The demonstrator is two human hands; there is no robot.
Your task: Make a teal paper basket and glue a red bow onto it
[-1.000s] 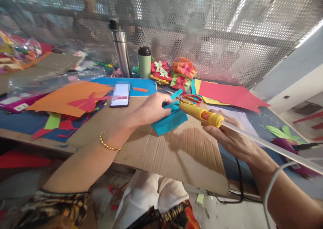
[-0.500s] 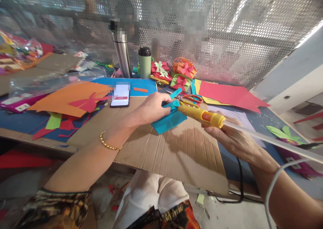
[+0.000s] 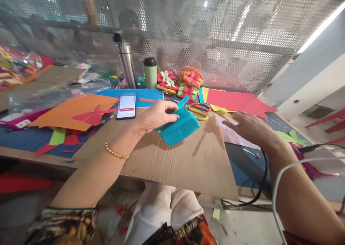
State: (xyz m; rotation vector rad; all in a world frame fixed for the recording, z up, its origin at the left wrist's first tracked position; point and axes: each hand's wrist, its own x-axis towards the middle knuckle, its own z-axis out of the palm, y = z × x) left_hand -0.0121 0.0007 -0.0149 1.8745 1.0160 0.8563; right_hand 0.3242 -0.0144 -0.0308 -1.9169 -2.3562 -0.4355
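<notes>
My left hand [image 3: 159, 116] pinches a folded blue paper box [image 3: 180, 127] above the cardboard, its thumb and fingers on the left side. A narrow blue strip [image 3: 183, 101] sticks up from the box. Off to the right, my right hand [image 3: 246, 127] is over a yellow glue gun [image 3: 224, 114], its fingers around it; most of the gun is hidden beneath the hand. Between the hands, behind the box, lie scissors [image 3: 201, 107] with red and yellow handles.
Brown cardboard [image 3: 172, 166] covers the table's middle. Orange paper [image 3: 70, 110] and a phone [image 3: 126, 106] lie left, red paper [image 3: 237, 101] back right. A steel flask [image 3: 128, 67], a green cup [image 3: 150, 74] and small paper baskets [image 3: 191, 77] stand behind. Cables [image 3: 262, 180] hang at right.
My right hand has moved right with the glue gun, away from the blue box, and the gun has turned. The left hand keeps the box, now tilted slightly differently.
</notes>
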